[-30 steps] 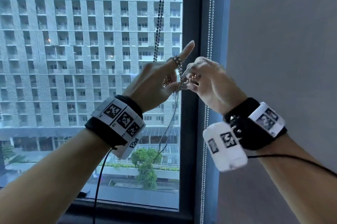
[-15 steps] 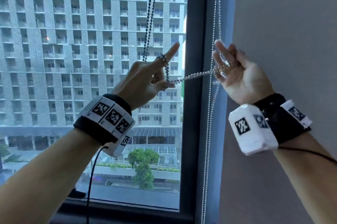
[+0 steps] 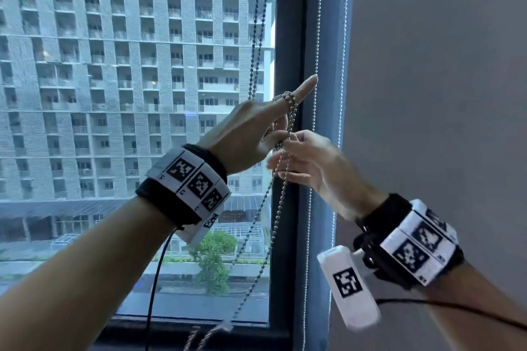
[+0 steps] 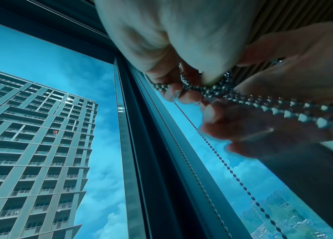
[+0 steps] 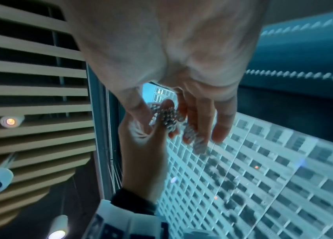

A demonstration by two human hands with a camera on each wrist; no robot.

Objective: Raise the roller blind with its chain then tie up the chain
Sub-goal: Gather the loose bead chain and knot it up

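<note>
Head view: the silver beaded metal chain (image 3: 288, 119) of the roller blind sits at the centre of the frame, wound in a couple of turns around the outstretched index finger of the left hand (image 3: 251, 133). From that finger it drops between the two hands, then trails down and to the left towards the bottom edge. Two darker strands of it rise from just behind the left hand to the top of the frame, in front of the glass. The left hand's index finger points up and to the right, its other fingers are curled in, and its thumb presses against the chain below the coil. The right hand (image 3: 310, 168) lies just to the lower right, touching the left; its thumb and fingertips pinch the hanging strand right under the left thumb, the rest of its fingers loosely bent.

In the left wrist view the chain (image 4: 243, 100) bunches between fingertips of both hands at upper centre and runs off to the right edge. The right wrist view is blurred but shows the coil (image 5: 165, 118) around the finger at centre.

Behind the hands stands the dark window frame (image 3: 288, 36); a second, pale bead chain (image 3: 319, 22) hangs along it. A grey wall (image 3: 442, 65) fills the right.
</note>
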